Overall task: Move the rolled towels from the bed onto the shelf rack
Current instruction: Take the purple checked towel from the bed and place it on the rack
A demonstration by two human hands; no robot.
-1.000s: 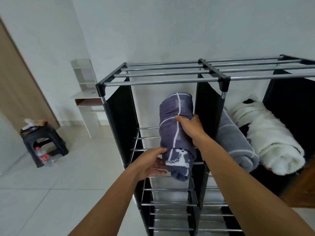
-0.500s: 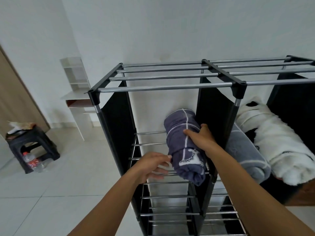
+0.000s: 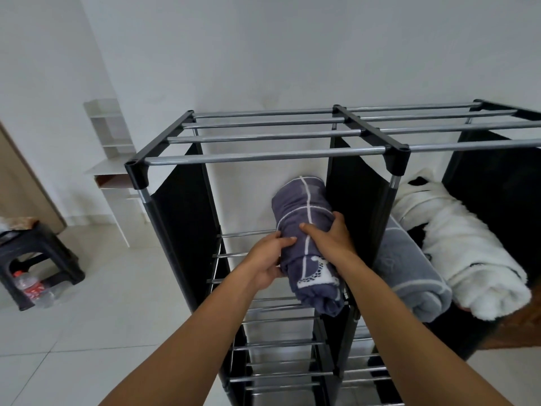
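Plain white walls [image 3: 263, 54] meet a floor of pale glossy tiles [image 3: 102, 317]. A small white desk with shelves [image 3: 114, 168] stands against the wall. Left of it, a wooden door [image 3: 17, 189] and a black plastic stool [image 3: 38, 259] sheltering a plastic bottle [image 3: 30, 288].

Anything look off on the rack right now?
Mostly tidy. The purple towel, held by the left hand and right hand, overhangs the shelf's front rail. A plastic bottle lies on the floor.

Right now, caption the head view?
Both hands settle a rolled purple towel onto the rack's left shelf.
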